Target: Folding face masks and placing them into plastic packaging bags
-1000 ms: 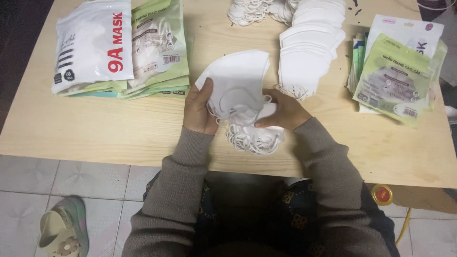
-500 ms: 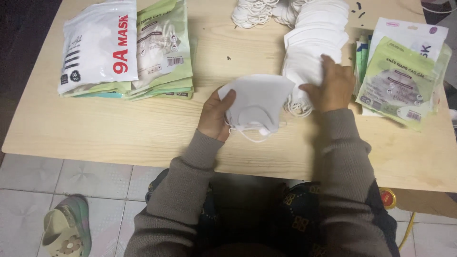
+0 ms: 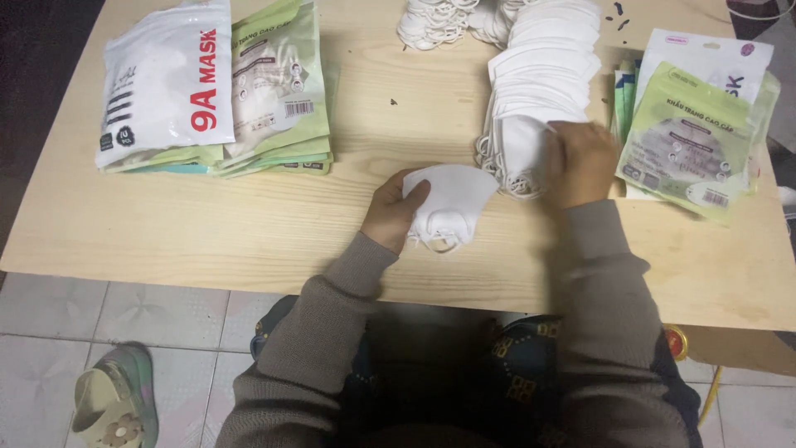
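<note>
Head view: left hand (image 3: 390, 211) grips a folded white mask (image 3: 452, 199) on the table (image 3: 249, 224); right hand (image 3: 584, 162) pinches one from the mask stack (image 3: 539, 91).

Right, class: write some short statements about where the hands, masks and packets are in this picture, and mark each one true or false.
1. The left hand holds a folded white fabric mask. True.
2. The right hand rests on the left-side packets. False: it touches the white mask stack.
3. Green and white flat plastic packets lie at the pale wooden table's left. True.
4. The held mask lies inside a packet. False: it is loose, over the table.
5. A shoe sits on the tiled floor. True.
</note>
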